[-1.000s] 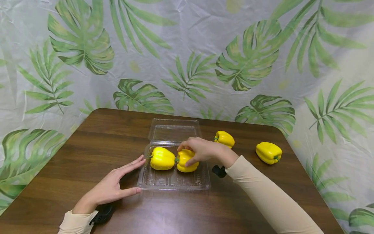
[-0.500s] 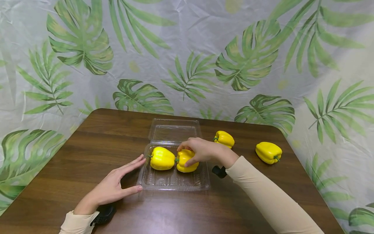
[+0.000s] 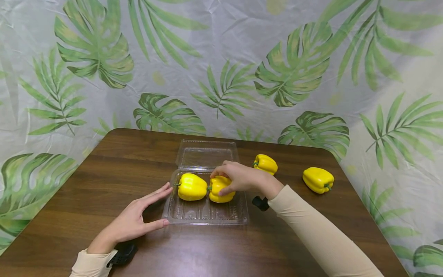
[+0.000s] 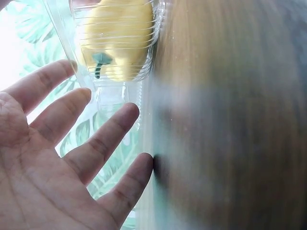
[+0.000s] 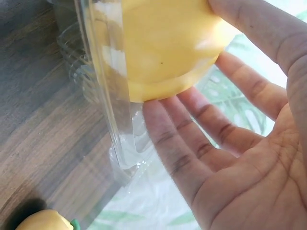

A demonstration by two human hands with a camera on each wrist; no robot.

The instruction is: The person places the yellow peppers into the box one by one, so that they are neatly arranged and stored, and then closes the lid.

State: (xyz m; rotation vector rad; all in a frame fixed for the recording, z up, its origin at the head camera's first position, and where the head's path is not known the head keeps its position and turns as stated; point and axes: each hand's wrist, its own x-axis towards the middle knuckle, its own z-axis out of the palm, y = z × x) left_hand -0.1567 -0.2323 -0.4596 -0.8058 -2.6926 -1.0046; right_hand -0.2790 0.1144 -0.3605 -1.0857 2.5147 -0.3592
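The right hand (image 3: 242, 177) grasps 1 glossy yellow bell pepper (image 3: 216, 187) inside the clear plastic hinged container (image 3: 207, 222); it looks light, firm and slick, best held across its sides. The left hand (image 3: 132, 220), fingers extended, grasps nothing, touching the container's edge.

Long, snug, cream R sleeve (image 3: 318, 231) w/ creases; matching L sleeve (image 3: 90, 264). Blk L wristband (image 3: 122, 254); sm. blk R wrist gear (image 3: 260, 203). L hand (image 3: 128, 221) & R hand (image 3: 243, 177) bare.
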